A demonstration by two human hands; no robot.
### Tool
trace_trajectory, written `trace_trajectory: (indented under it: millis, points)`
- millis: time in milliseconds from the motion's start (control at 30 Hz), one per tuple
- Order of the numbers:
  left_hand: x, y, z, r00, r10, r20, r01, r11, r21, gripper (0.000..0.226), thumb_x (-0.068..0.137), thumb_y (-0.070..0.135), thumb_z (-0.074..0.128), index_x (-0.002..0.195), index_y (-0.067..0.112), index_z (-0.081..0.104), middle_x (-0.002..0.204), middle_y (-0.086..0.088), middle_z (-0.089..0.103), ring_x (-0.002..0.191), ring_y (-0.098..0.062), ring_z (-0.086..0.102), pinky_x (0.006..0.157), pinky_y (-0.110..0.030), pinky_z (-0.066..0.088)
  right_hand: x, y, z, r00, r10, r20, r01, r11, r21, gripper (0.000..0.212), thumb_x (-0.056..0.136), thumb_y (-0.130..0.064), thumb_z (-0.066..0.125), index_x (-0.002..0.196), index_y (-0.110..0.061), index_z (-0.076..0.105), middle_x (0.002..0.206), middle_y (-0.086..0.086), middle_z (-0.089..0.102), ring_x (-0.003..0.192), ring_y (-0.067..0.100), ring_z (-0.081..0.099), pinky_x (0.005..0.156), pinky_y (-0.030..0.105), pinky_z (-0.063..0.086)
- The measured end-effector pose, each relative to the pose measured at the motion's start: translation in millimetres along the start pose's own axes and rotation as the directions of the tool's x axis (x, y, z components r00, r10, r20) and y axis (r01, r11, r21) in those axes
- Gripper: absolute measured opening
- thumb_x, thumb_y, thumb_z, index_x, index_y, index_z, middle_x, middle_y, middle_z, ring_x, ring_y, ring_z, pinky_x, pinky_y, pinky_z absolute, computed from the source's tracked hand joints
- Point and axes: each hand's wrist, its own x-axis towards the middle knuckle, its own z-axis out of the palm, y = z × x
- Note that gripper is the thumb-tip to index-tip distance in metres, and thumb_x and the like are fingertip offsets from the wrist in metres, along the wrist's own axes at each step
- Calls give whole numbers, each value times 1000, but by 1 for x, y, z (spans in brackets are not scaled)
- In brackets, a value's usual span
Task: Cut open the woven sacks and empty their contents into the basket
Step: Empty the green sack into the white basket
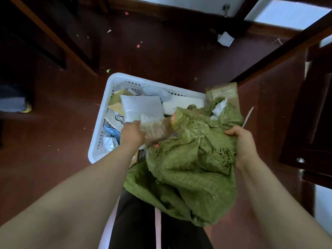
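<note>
While the right hand [242,142] clutches a frayed green woven sack [190,169], the left hand [132,134] grips a brown taped parcel [157,130], both above the white slotted plastic basket [112,83].

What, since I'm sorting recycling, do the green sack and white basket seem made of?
Green sack: looks like woven plastic strips, matte, with frayed threads along its cut edge. White basket: likely moulded plastic, smooth and slightly glossy, with rows of slots in its walls.
</note>
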Motion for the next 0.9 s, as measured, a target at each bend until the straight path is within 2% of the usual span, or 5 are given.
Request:
trace_trajectory:
  millis: [167,333,467,600,900]
  points:
    - [-12,11,1,998,-14,53,25,978,-206,69,91,23,58,150,13,25,153,-20,23,140,-29,27,108,-31,26,-15,-7,5,978,-156,137,181,965,-193,18,81,-14,71,93,-1,68,78,9,73,72,24,70,68,34,58]
    - [-37,44,-11,997,-20,-77,-19,881,-472,59,92,51,43,138,15,50,151,-12,35,141,-26,28,117,-38,17,-26,-9,17,952,-45,303,97,983,-159,58,61,-42,76,104,-4,67,81,4,75,66,12,71,56,23,54]
    - [-47,63,-29,979,-14,202,156,688,-708,70,81,70,52,129,19,58,126,-3,60,111,-21,57,100,-35,42,-27,-15,22,931,-95,352,135,987,-89,16,79,-4,71,93,-3,64,59,0,69,42,6,61,37,15,44]
    - [-53,68,-33,962,73,262,112,771,-627,31,74,29,81,96,10,68,96,-8,72,76,-17,68,65,-24,56,-30,-15,19,922,-74,379,192,940,-284,26,71,5,74,96,-3,69,82,10,73,62,18,69,55,28,58]
    - [-72,50,-18,947,267,182,-72,723,-688,38,73,-5,72,93,25,59,95,2,65,93,-21,61,80,-32,53,-21,12,4,975,15,220,18,989,-144,21,81,-22,71,76,-10,56,40,-4,48,24,8,32,29,14,20]
